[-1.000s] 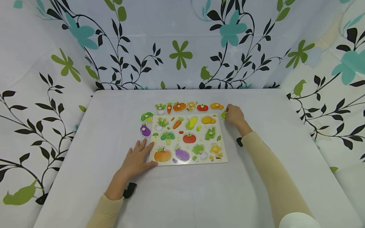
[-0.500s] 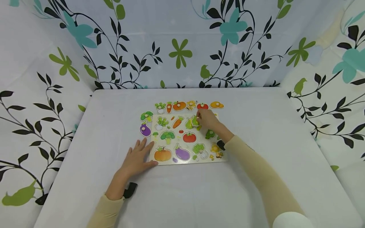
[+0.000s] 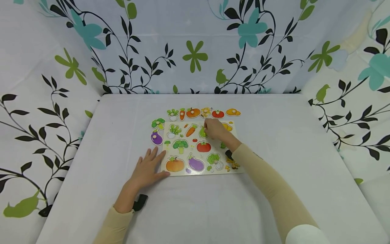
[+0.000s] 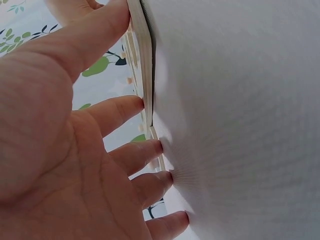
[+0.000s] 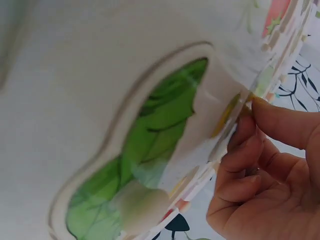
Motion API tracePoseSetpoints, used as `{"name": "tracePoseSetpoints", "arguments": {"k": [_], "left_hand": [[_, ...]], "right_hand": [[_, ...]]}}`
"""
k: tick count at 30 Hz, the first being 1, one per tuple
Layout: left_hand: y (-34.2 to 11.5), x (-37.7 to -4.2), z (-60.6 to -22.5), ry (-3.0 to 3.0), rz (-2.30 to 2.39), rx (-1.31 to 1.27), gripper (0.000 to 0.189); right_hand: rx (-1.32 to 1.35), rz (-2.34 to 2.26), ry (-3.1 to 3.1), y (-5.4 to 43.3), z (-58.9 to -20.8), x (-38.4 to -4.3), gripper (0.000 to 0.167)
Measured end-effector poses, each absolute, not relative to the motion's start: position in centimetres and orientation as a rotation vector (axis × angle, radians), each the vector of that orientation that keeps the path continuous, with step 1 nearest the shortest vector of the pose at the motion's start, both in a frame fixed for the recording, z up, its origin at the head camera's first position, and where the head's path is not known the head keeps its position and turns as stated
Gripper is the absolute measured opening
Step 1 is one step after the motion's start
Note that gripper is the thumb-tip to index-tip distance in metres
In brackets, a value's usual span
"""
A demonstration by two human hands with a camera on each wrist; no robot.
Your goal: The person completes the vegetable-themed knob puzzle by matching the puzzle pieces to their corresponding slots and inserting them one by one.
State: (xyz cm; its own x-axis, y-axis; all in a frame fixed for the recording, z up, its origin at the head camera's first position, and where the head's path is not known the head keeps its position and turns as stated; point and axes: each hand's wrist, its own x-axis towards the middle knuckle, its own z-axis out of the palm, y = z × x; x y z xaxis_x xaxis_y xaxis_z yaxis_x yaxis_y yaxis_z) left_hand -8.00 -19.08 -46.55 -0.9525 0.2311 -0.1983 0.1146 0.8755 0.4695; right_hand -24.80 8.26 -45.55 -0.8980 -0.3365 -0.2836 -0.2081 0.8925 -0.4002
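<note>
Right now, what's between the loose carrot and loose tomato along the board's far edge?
In the head view, a pumpkin piece and a yellow piece lie between the loose carrot and the loose tomato.

A pale blue fabric backdrop point(image 3: 201, 27) printed with black leafy vines point(image 3: 130, 62), teal blossoms point(image 3: 251, 31) and green flowers point(image 3: 195, 56) hangs behind the white cloth-covered table point(image 3: 195, 206); white fabric panels point(image 3: 27, 81) with similar prints hang along both sides.

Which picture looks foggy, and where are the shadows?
Right wrist view: hazy, pale glare over the board, upper left corner blurred; left wrist view: a narrow grey shadow on the white cloth along the board's edge; head view: clearer, with a faint shadow beside the right sleeve.
</note>
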Motion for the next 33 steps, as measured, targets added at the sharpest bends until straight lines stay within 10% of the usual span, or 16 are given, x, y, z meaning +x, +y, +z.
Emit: {"name": "tracePoseSetpoints", "arguments": {"k": [9,19,33], "left_hand": [[-19.1,-8.1,-46.7,2.798,0.665,0.259,0.085],[-19.3,-8.1,-46.5,2.801,0.652,0.25,0.085],[-19.1,-8.0,-46.5,2.817,0.641,0.267,0.085]], "right_hand": [[-0.41,-0.578,2.698,9.7,-44.0,-25.9,0.02],[0.159,-0.441,2.933,17.0,-44.9,-31.2,0.032],[0.125,-0.673,2.885,17.7,-44.4,-30.9,0.013]]}}
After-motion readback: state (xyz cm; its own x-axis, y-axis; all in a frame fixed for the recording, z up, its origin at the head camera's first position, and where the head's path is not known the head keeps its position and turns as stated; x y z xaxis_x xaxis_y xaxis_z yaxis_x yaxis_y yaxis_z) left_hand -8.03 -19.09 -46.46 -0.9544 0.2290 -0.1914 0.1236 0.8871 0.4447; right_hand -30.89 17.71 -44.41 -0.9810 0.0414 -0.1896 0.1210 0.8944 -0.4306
